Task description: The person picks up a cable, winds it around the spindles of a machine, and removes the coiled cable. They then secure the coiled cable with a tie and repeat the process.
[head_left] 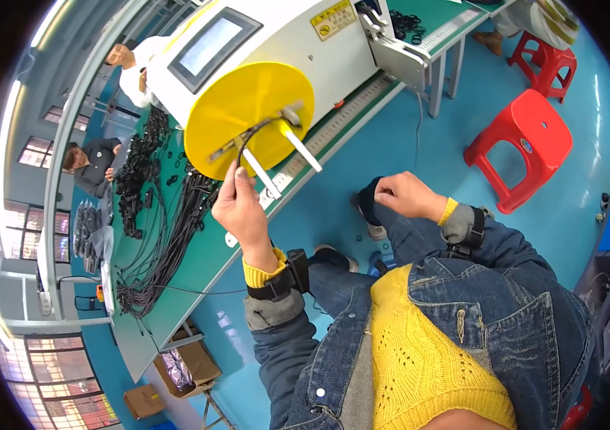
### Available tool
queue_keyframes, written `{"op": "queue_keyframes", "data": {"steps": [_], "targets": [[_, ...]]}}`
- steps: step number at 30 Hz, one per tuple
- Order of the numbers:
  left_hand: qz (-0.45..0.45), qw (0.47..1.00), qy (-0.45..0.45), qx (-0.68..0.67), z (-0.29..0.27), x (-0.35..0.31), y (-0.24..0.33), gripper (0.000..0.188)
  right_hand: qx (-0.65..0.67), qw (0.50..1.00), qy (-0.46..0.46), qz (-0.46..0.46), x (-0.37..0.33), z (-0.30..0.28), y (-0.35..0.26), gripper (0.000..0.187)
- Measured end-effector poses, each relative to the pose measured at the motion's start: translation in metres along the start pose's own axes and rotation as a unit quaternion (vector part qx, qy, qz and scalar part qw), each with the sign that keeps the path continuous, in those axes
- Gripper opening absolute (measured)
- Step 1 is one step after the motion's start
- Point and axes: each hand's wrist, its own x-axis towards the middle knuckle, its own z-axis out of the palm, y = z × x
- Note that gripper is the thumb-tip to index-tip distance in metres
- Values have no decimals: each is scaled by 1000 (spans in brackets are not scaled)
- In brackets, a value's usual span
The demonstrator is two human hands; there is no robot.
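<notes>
My left hand (240, 213) is closed, thumb against fingers, on a black cable (241, 149). From my fingertips the cable curves up across the face of a yellow disc (211, 107) and past its two white pegs (298, 148). The disc is mounted on the front of a white machine (298, 43) with a small screen (213, 49). Over my leg, apart from the machine, my right hand (409, 195) is curled into a loose fist with nothing showing in it.
Long black cables (176, 236) lie bundled on the green table (208, 265) to the left. Red stools (534, 129) stand on the blue floor at right. Open cardboard boxes (197, 362) sit beneath the table's near end. Two people (93, 168) are across the table.
</notes>
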Motion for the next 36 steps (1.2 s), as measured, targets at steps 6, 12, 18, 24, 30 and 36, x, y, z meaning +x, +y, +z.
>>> {"op": "queue_keyframes", "data": {"steps": [6, 12, 18, 24, 30, 36], "targets": [[229, 947, -5, 225, -6, -13, 13, 18, -7, 999, -22, -25, -3, 2, 6, 15], [273, 917, -47, 285, -1, -22, 30, 20, -4, 1000, -18, -11, -8, -3, 9, 15], [207, 948, -26, 240, 7, -32, 24, 24, -8, 1000, -30, -2, -8, -8, 9, 15], [206, 945, -53, 250, 11, -41, 15, 27, 9, 997, 30, -66, 13, -14, -5, 14], [216, 942, -53, 253, 23, -30, 41, 29, 127, 969, 90, -194, 45, -37, -88, 20], [339, 844, -93, 404, 23, -23, 62, 31, 127, 961, 102, -225, 71, -25, -106, 23]]}}
